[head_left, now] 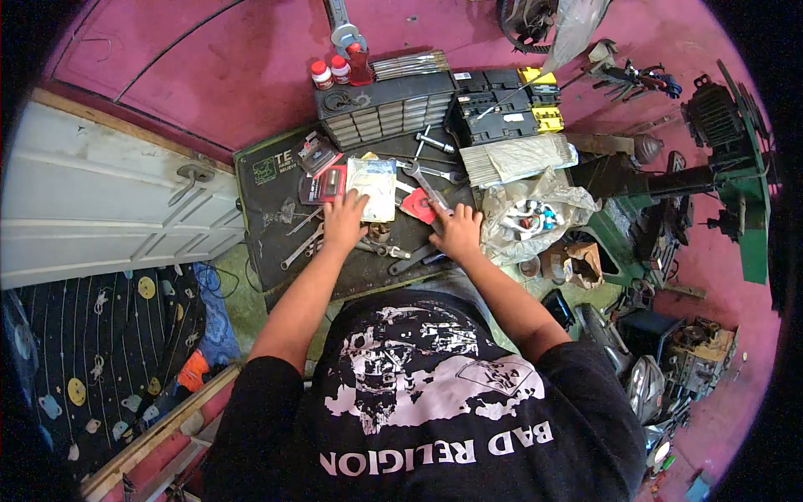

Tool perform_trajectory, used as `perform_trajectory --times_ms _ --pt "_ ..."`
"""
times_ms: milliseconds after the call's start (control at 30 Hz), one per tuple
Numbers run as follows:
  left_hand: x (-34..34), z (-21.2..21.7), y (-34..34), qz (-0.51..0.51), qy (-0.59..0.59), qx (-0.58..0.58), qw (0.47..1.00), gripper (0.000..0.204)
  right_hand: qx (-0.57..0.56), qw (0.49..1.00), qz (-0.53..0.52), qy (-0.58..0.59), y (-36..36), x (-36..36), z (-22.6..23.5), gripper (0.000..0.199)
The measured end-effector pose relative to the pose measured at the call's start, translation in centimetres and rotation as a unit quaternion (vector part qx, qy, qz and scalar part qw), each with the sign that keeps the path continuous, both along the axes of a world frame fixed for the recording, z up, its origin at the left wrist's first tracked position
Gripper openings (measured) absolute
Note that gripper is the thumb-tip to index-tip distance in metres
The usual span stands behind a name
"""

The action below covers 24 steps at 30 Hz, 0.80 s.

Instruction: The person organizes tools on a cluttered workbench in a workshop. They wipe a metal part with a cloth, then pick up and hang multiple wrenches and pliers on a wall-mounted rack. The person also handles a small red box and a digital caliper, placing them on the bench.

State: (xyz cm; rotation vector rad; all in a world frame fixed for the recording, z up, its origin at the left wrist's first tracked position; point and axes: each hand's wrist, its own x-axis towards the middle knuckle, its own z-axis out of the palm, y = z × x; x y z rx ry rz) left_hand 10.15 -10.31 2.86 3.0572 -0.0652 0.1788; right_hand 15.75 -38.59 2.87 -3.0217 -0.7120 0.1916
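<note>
My left hand (341, 224) lies with its fingers spread, tips touching the lower edge of a pale plastic packet (373, 180). Beside those fingers is a red and black blister pack (323, 186). My right hand (457, 232) has its fingers around the lower end of a silver wrench (428, 183), which points up and left. Partly under that wrench is a red card package (416, 205). Several spanners (301, 249) are spread left of my left wrist. Between my hands lie more metal tools, partly hidden by my forearms.
A small-drawer cabinet (386, 115) stands at the back of the dark bench (272, 213), beside black and yellow cases (495, 107). To the right are a bundle of rods (517, 159) and a clear bag of fittings (535, 219). Green machinery (753, 192) stands far right, a white door (125, 201) left.
</note>
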Motion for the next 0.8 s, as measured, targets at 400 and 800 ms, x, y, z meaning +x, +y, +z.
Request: perform_trajectory --times_ms 400,800 --pt "-1.8 0.8 7.6 0.210 -0.278 -0.232 0.908 0.022 -0.014 0.996 -0.070 0.044 1.5 -1.4 -1.5 0.092" --pt "-10.2 0.2 10.4 0.493 -0.110 -0.020 0.863 0.096 0.025 0.996 0.077 -0.044 13.6 3.6 -2.6 0.065"
